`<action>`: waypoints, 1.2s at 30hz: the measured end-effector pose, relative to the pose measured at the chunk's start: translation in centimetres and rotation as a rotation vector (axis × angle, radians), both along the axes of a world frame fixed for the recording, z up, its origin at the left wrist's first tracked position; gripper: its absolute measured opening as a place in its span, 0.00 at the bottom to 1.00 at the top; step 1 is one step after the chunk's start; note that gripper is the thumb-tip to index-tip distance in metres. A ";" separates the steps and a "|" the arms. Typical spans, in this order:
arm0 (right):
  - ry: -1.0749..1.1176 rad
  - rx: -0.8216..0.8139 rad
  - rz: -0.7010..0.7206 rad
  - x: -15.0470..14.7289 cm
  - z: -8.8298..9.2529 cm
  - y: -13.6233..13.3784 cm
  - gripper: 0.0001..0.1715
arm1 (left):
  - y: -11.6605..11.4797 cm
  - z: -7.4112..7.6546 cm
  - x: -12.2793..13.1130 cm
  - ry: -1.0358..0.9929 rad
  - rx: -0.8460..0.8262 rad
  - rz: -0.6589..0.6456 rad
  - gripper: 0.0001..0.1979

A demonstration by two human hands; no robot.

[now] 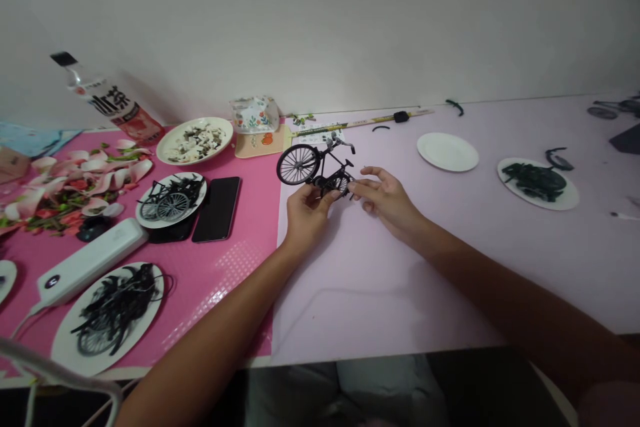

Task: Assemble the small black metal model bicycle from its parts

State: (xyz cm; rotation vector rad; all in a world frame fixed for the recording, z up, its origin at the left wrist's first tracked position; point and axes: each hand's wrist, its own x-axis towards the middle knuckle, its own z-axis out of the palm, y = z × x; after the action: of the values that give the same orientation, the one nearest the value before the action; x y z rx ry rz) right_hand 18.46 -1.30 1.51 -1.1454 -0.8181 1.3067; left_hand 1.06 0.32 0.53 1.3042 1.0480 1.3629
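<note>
A small black model bicycle is held up over the lilac part of the table, its larger wheel pointing left and its seat and handlebar upward. My left hand grips it from below, thumb and fingers closed around the lower frame near the rear wheel. At the rear wheel's right side, my right hand pinches the edge with thumb and fingertips, its upper fingers loosely bent. The fingertips partly hide the rear wheel.
Plates of black parts lie at left, lower left and right. A white plate, a phone, a white device, a bottle, artificial flowers and a long stick surround the hands.
</note>
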 end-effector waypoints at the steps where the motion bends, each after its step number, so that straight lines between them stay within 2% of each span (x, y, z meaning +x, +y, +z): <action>1: -0.003 0.002 0.001 0.0 -0.1 0.0 0.42 | 0.0 0.0 0.0 0.001 0.000 0.006 0.15; 11: -0.039 0.021 0.020 0.1 -0.3 0.2 0.30 | 0.1 0.1 0.0 -0.001 0.011 0.013 0.17; 17: -0.047 0.033 0.046 0.1 -0.1 0.2 0.29 | 0.5 -0.8 -0.1 0.007 0.022 0.040 0.18; 24: -0.118 0.067 0.071 0.2 -0.2 0.2 0.33 | 0.9 -1.4 -0.3 0.008 0.024 0.047 0.13; 28: -0.119 0.069 0.075 0.2 -0.4 0.4 0.32 | 1.0 -1.2 -0.4 -0.043 0.009 -0.006 0.12; 36: -0.037 0.032 0.107 0.2 -0.5 0.6 0.29 | 1.2 -1.4 -0.7 -0.072 -0.059 -0.098 0.19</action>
State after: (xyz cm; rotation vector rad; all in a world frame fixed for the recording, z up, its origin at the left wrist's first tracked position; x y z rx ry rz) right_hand 18.69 -0.73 1.02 -1.1160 -0.9348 1.3590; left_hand 0.38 1.50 -0.88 1.2381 0.9558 1.2862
